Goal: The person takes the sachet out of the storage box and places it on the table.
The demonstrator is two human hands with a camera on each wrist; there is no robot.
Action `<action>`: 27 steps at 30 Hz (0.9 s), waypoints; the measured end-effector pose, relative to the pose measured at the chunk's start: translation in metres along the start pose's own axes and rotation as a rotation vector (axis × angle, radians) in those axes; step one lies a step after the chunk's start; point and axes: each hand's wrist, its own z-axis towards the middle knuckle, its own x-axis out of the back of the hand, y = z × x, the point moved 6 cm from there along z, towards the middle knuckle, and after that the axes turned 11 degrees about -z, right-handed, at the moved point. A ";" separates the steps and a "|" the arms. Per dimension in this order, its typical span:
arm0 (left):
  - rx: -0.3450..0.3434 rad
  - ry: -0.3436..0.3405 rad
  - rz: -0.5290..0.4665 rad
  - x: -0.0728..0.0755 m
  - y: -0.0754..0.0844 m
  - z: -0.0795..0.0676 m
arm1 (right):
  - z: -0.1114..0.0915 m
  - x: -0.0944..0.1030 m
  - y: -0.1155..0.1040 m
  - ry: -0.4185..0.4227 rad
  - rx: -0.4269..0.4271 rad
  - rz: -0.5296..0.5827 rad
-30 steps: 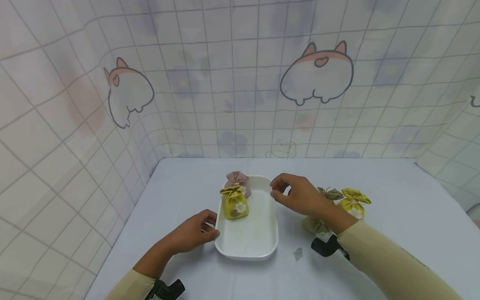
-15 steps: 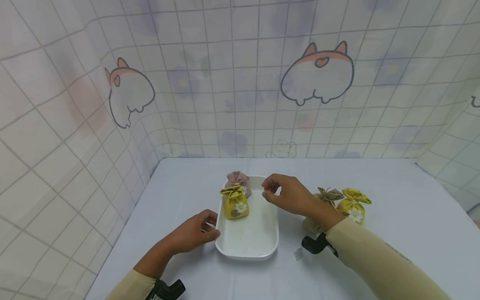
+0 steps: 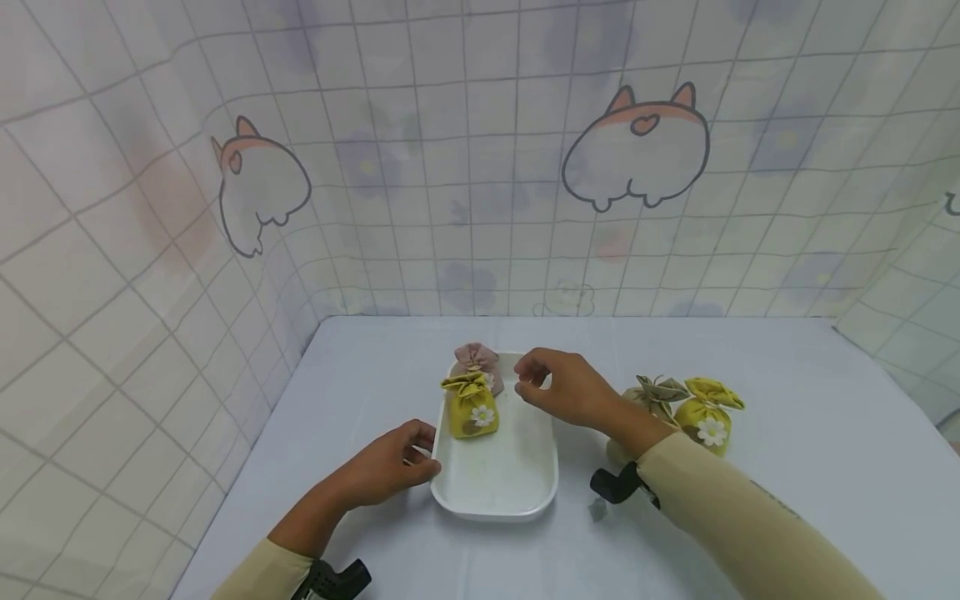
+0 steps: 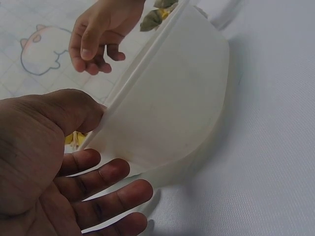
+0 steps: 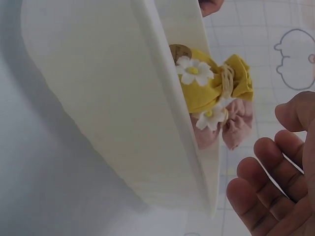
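Observation:
A white tray point(image 3: 495, 492) holds two small drawstring pouches on its left side. The yellow pouch point(image 3: 474, 415) bears a white flower, and the pink pouch point(image 3: 477, 358) lies partly behind it. My left hand point(image 3: 390, 467) holds the tray's left rim; in the left wrist view the thumb crosses the rim, with the other fingers along the outer wall. Above the tray's right side hovers my right hand point(image 3: 570, 387), fingers loosely bent. Nothing sits between those fingers in the right wrist view.
To the right, partly hidden by my right forearm, stand another yellow pouch point(image 3: 708, 417) and at least one greenish-grey pouch point(image 3: 660, 392). A small grey patch point(image 3: 597, 509) marks the white tabletop point(image 3: 360, 367). A patterned curtain point(image 3: 480, 167) hangs behind.
My right hand has moved left, from the tray's right rim to above its inside. Left hand, tray and pouches have stayed in place.

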 end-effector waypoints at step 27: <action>0.003 0.002 -0.007 -0.002 -0.001 -0.001 | 0.019 -0.016 -0.016 -0.030 0.045 0.035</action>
